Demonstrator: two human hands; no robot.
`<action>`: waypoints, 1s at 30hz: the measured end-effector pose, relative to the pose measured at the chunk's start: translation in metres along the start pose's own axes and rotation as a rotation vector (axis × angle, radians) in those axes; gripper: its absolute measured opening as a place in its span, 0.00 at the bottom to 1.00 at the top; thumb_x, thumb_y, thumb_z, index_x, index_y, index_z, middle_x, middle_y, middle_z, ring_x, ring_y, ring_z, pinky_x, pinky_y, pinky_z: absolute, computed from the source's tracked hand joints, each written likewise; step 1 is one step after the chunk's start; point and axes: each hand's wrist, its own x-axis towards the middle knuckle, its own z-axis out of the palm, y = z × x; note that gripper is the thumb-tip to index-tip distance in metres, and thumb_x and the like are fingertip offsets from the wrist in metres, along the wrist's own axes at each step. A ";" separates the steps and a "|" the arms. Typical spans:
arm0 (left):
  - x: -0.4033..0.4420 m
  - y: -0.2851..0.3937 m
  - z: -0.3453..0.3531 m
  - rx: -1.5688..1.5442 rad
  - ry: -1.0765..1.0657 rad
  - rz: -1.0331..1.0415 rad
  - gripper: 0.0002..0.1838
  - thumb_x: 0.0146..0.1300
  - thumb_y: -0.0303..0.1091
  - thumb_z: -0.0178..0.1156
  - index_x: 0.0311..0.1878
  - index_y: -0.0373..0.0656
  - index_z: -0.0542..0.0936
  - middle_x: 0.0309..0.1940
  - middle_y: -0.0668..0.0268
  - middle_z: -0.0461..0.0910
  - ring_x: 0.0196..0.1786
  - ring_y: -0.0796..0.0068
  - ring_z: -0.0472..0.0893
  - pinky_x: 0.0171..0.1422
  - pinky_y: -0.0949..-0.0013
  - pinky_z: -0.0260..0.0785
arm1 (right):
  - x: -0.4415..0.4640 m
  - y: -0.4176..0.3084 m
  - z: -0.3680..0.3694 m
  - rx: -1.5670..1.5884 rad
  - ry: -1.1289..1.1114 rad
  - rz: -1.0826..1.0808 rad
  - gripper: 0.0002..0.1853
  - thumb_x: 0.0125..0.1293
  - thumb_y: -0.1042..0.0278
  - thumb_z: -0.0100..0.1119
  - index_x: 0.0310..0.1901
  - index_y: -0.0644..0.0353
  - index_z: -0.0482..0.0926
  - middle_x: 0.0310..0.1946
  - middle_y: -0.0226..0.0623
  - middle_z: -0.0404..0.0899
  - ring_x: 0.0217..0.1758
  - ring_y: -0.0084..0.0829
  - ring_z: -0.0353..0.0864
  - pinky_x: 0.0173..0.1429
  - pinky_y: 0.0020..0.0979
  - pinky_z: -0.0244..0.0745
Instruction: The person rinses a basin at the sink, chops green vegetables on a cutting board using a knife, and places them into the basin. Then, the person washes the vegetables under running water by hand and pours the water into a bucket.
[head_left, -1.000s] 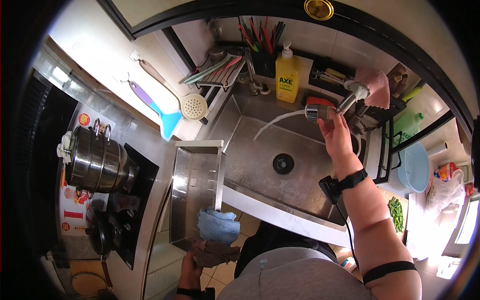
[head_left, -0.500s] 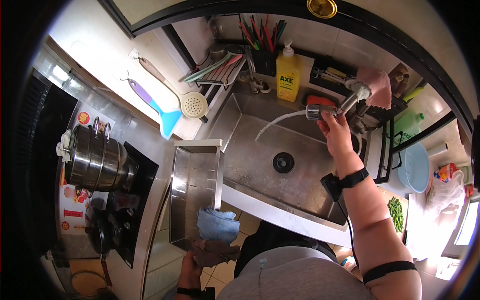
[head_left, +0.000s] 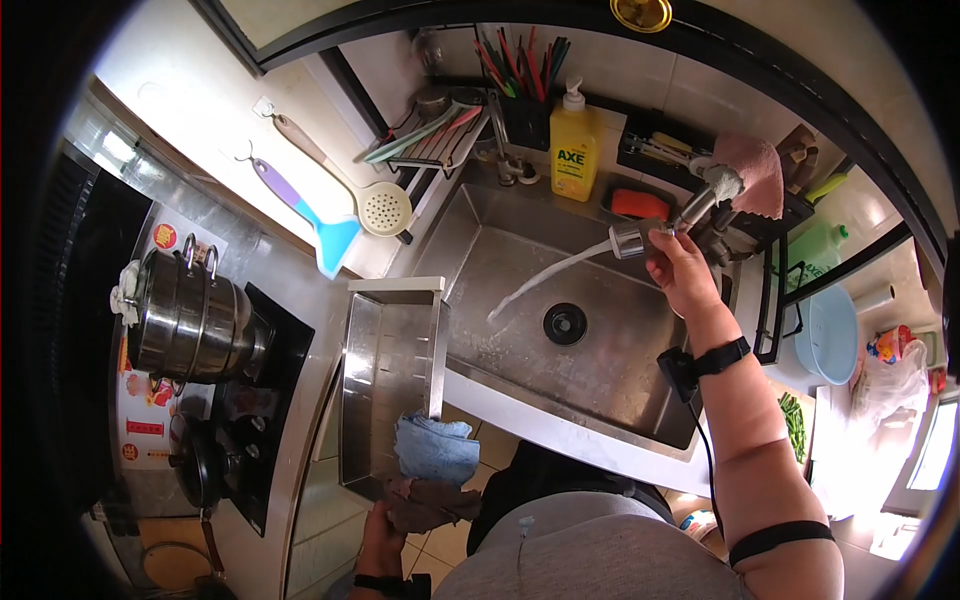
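A pale, glossy tiled wall [head_left: 642,82] rises behind the far edge of the white surface [head_left: 560,427], under a black overhead frame [head_left: 500,18]. Beige square floor tiles [head_left: 432,556] show past its near left corner. Beyond its right edge, a window [head_left: 932,440] glows white.

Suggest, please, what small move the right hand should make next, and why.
Perhaps turn the right hand slightly to sweep the faucet head across the sink: the fingers hold the head, and its running water lands left of the drain, so other parts miss the direct stream.
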 end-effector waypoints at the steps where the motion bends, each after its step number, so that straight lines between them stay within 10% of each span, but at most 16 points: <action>1: -0.001 0.000 0.001 -0.013 0.017 -0.007 0.22 0.55 0.29 0.48 0.54 0.32 0.66 0.51 0.54 0.72 0.52 0.60 0.75 0.56 0.58 0.70 | -0.001 -0.001 0.000 -0.011 0.002 0.007 0.12 0.57 0.64 0.63 0.40 0.55 0.73 0.30 0.25 0.74 0.22 0.19 0.72 0.26 0.17 0.69; 30: -0.001 -0.005 0.005 -0.025 -0.013 -0.002 0.20 0.55 0.29 0.49 0.52 0.34 0.68 0.48 0.57 0.74 0.49 0.63 0.76 0.54 0.63 0.72 | 0.000 -0.017 -0.010 -0.240 -0.101 0.053 0.14 0.59 0.64 0.59 0.42 0.60 0.70 0.26 0.27 0.70 0.21 0.19 0.68 0.23 0.20 0.63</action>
